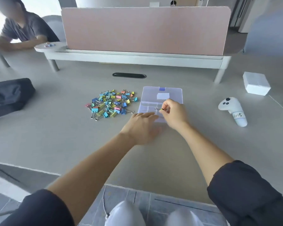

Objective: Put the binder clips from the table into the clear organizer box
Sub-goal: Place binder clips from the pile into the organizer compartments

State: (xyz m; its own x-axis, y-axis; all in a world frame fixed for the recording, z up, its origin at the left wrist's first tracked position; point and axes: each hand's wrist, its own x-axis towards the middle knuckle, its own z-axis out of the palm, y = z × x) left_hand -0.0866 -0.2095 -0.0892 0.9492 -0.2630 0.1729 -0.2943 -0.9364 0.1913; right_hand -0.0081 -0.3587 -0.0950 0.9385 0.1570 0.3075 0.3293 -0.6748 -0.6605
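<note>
A heap of several coloured binder clips point(111, 104) lies on the table, left of the clear organizer box point(147, 107). The box stands open, its lid point(162, 93) laid back flat behind the divided tray. My right hand point(174, 113) hovers over the tray and pinches a yellow binder clip point(161, 109) by its wire handles. My left hand point(141, 126) lies with straight fingers at the near left corner of the box, fingertips touching its edge. The near part of the tray is hidden by both hands.
A white handheld controller point(233, 110) lies to the right, a white carton point(256, 85) behind it. A dark bag point(10, 95) sits at the far left. A pink divider screen point(145, 30) on a raised shelf closes the back. Another person point(23, 30) sits at back left.
</note>
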